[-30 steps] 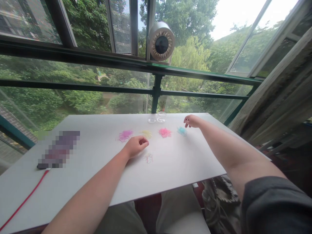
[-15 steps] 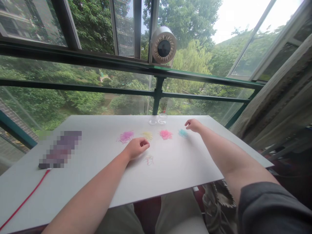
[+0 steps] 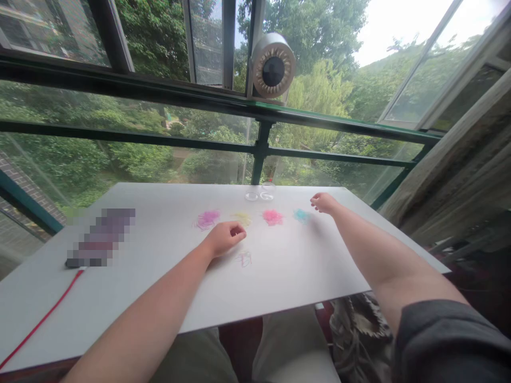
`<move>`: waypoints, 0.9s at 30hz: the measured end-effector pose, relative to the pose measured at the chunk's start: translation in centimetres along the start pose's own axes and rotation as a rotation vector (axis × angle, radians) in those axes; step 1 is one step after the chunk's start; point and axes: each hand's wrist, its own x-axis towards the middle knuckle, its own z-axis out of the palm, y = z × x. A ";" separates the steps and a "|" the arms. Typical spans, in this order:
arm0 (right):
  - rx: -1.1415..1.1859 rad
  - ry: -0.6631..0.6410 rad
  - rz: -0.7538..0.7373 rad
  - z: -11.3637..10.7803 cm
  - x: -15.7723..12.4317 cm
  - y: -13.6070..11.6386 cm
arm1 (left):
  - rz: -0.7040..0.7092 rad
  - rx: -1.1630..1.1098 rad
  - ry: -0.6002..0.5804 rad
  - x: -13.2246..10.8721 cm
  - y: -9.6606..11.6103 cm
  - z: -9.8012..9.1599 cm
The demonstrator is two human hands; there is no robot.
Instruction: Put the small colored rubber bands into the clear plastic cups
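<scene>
Small heaps of thin loops lie in a row on the white table (image 3: pixel 159 276): a purple heap (image 3: pixel 207 218), a yellow heap (image 3: pixel 241 218), a pink heap (image 3: pixel 272 216) and a blue heap (image 3: pixel 301 215). A little mixed heap (image 3: pixel 243 258) lies nearer to me. My left hand (image 3: pixel 223 238) rests on the table as a loose fist, just left of the mixed heap and below the yellow one. My right hand (image 3: pixel 324 203) has its fingers curled, close to the right of the blue heap. Whether either holds a loop is too small to see.
A clear round container with its lid (image 3: pixel 261 192) stands at the table's far edge. A blurred dark object (image 3: pixel 101 238) with a red cable (image 3: pixel 43 316) lies at the left. A green railing (image 3: pixel 259 151) and window glass rise behind; a curtain (image 3: pixel 459 170) hangs at the right.
My right hand has drifted slightly right and away from the blue heap. My left hand has stayed put in its fist. The view has shifted a little.
</scene>
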 end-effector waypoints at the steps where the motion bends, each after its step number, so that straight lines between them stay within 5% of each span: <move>1: 0.004 -0.016 0.023 0.1 -0.1 0.2 | 0.000 0.001 -0.005 0.0 0.0 0.0; 10: 0.052 -0.047 0.060 0.1 -1.0 0.7 | 0.000 0.055 -0.037 0.1 0.2 -0.3; 17: -0.046 -0.014 -0.096 -1.1 -1.8 -1.4 | 0.017 0.120 -0.244 -0.4 0.6 -1.1; 24: -0.218 -0.504 -0.645 3.1 -11.0 -5.3 | 0.084 0.176 -0.334 -0.8 1.5 -1.4; 27: -0.200 -0.532 -0.756 6.0 -14.6 -6.0 | 0.067 0.189 -0.333 -0.8 1.7 -1.3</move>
